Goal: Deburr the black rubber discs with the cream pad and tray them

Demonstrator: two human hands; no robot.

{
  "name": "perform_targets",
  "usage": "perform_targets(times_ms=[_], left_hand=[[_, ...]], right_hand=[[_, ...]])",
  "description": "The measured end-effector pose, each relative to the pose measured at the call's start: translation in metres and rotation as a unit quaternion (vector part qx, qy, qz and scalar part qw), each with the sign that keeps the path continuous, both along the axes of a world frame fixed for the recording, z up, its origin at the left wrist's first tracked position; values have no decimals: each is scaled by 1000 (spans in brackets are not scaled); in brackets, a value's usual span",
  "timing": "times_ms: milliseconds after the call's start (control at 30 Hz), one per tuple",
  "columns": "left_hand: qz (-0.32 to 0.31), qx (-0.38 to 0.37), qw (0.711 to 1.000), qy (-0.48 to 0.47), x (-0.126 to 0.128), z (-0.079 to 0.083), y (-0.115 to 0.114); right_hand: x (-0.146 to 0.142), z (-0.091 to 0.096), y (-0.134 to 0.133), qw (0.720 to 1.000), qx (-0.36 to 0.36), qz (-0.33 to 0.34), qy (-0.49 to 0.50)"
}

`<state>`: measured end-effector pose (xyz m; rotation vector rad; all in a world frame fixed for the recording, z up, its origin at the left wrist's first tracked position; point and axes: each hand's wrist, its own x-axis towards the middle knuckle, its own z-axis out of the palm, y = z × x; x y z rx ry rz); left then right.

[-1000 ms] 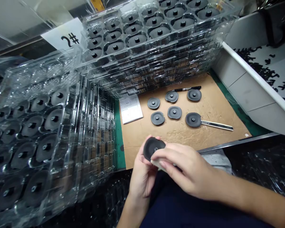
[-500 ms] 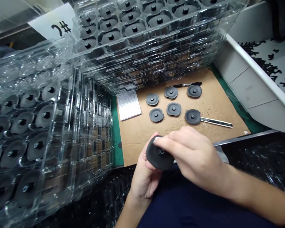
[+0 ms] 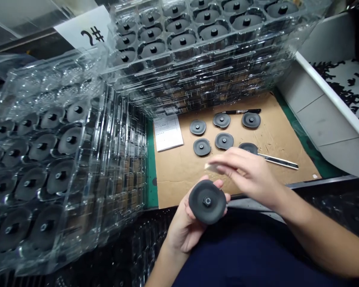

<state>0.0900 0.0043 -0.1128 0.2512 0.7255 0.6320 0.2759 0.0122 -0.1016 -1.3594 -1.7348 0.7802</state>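
The left hand [image 3: 182, 229] is clamped on a black round disc [image 3: 207, 201], fingers curled behind it and its face with a small centre hub turned up, near the table's near edge. Just beyond it, the right hand [image 3: 254, 175] hovers, blurred, its fingertips pinched together on a small pale piece [image 3: 211, 166], apart from the disc.

Farther off, 6 more discs [image 3: 224, 140] lie in 2 rows on a cardboard sheet [image 3: 179, 171]; the right hand partly hides the near right one. A slim metal tool [image 3: 279, 161] lies beside that one, a black pen [image 3: 242, 111] at the far edge, and a printed slip [image 3: 167, 131] to the left.

Stacks of clear trays holding discs stand at the left [image 3: 113, 167] and far side [image 3: 197, 75].
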Motion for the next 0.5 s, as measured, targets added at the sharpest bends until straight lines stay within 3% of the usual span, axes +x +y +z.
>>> perform_targets(times_ms=[67, 133, 233, 300, 400, 500], left_hand=[[-18, 0, 998, -58, -4, -1, 0], [-29, 0, 995, -100, -8, -5, -1], [-26, -6, 993, -119, -10, -10, -1], [-25, -9, 992, -127, -10, -12, 0], [-32, -8, 991, -132, -8, -9, 1], [-39, 0, 992, -119, -5, -6, 0]], right_hand=[[6, -21, -4, 995, -83, -55, -30], [5, -47, -17, 988, -145, -37, -45], [-4, -82, -39, 983, -178, 8, -39], [-6, -91, -46, 982, -182, 14, -35], [2, -73, -42, 984, -171, -31, -29], [9, -25, -32, 989, -84, -120, -32]])
